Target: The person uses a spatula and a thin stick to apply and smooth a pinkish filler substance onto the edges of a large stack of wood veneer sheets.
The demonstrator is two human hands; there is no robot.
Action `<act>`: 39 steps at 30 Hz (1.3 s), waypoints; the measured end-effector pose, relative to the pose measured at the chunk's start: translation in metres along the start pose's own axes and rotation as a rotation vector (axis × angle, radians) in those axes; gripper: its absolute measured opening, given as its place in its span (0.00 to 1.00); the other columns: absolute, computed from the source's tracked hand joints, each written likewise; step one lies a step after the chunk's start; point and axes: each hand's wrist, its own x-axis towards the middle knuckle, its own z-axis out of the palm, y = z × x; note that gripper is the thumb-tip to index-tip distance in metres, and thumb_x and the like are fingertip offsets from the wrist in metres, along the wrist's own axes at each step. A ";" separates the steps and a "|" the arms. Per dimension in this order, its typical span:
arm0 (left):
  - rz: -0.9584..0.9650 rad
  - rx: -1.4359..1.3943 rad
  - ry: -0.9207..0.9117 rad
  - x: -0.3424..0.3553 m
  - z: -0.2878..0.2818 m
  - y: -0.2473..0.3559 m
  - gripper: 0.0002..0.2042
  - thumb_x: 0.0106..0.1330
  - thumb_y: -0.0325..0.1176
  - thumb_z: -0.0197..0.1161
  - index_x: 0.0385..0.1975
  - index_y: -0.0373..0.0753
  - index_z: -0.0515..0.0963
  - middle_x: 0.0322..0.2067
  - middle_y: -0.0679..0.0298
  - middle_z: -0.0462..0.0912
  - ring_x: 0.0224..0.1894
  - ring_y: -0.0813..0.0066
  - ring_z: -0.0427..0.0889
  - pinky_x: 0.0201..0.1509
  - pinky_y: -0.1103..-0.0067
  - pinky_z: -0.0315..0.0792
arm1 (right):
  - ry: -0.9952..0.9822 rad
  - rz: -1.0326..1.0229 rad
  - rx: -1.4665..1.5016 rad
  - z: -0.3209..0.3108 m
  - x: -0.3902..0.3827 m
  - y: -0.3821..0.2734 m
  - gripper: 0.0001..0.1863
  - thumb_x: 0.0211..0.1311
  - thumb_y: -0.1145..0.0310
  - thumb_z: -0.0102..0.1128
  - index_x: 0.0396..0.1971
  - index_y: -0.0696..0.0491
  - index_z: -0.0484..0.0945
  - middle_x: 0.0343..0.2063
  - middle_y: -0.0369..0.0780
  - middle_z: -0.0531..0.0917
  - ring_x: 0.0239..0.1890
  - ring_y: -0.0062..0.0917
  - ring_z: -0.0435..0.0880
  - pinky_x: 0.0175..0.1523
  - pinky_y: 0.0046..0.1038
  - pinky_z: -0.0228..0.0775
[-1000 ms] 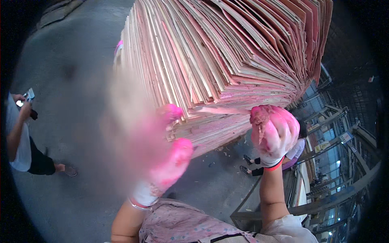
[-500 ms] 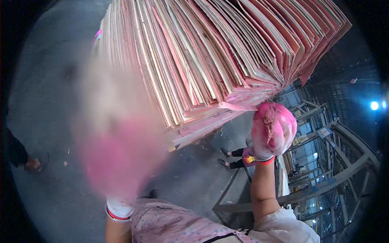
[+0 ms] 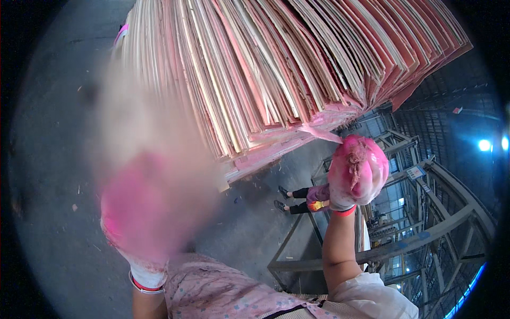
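A tall stack of thin pink-stained wood sheets (image 3: 276,69), probably veneer, fills the upper middle. Their edges fan toward me. My right hand (image 3: 358,170), in a white work glove coated pink, is closed just below the stack's lower right corner. From its top a thin pink strip (image 3: 321,134) runs to the stack's edge, apparently pinched in the fingers. On the left, my left hand (image 3: 130,204) wears the same kind of glove, low beside the stack. A pale smear across the view hides its fingers and whatever they touch.
Beyond the stack, a person in dark trousers (image 3: 300,200) stands on the grey floor (image 3: 48,175). Metal framework (image 3: 446,226) curves along the right side. A pink cuff or band (image 3: 122,32) shows at the stack's far left edge.
My view has shifted slightly, so the stack sits a little higher and the background person farther left. The strip between the stack and my right hand slants more steeply; my left glove shows more.
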 end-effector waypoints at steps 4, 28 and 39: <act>-0.012 0.023 0.006 -0.002 0.000 0.001 0.14 0.74 0.25 0.56 0.55 0.28 0.76 0.51 0.52 0.82 0.54 0.61 0.83 0.63 0.68 0.75 | 0.045 -0.021 -0.020 0.001 0.008 0.005 0.23 0.39 0.76 0.77 0.40 0.49 0.83 0.38 0.37 0.84 0.41 0.39 0.86 0.49 0.41 0.78; 0.017 0.053 -0.045 -0.017 -0.001 0.000 0.14 0.74 0.26 0.56 0.56 0.28 0.76 0.53 0.52 0.81 0.55 0.60 0.82 0.65 0.66 0.74 | 0.066 -0.041 -0.007 -0.002 0.008 0.011 0.20 0.42 0.88 0.71 0.38 0.55 0.82 0.36 0.42 0.87 0.38 0.38 0.87 0.44 0.36 0.79; 0.078 0.059 -0.146 -0.023 0.000 0.002 0.14 0.74 0.25 0.55 0.56 0.28 0.76 0.54 0.51 0.80 0.56 0.60 0.82 0.65 0.65 0.74 | 0.056 -0.004 0.003 -0.001 -0.004 0.010 0.20 0.43 0.84 0.73 0.39 0.54 0.81 0.36 0.40 0.87 0.39 0.39 0.87 0.45 0.37 0.79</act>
